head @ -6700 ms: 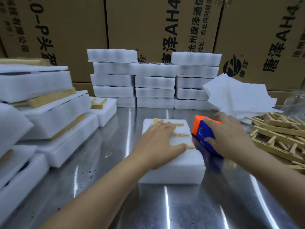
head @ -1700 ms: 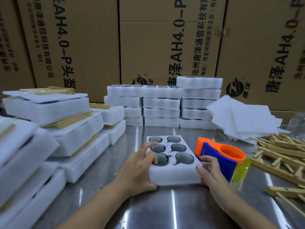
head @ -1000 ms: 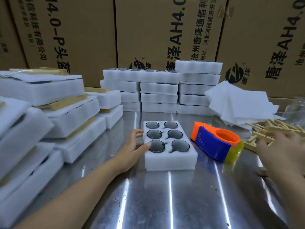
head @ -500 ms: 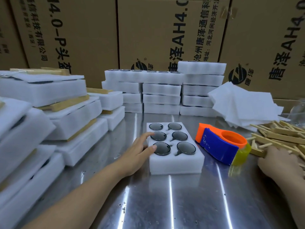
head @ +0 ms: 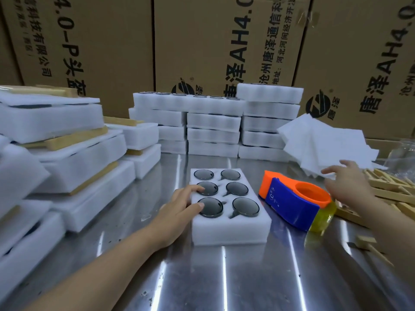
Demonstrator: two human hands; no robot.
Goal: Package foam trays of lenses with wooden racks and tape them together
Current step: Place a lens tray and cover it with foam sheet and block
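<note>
The white foam tray (head: 229,230) of six dark round lenses (head: 245,206) sat mid-way across the shiny metal surface (head: 224,277), the left hand (head: 179,206) resting loose-fingered on its left edge and the right hand (head: 350,185) spread empty beside the pale wooden racks (head: 395,190); likely light and soft with fragile lenses, it was best held by its sides.

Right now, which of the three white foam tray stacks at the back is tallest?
The rightmost stack; its top tray sits higher than any other.

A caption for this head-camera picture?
Left hand rests on a six-lens foam tray; right hand hovers beside wooden racks.
</note>
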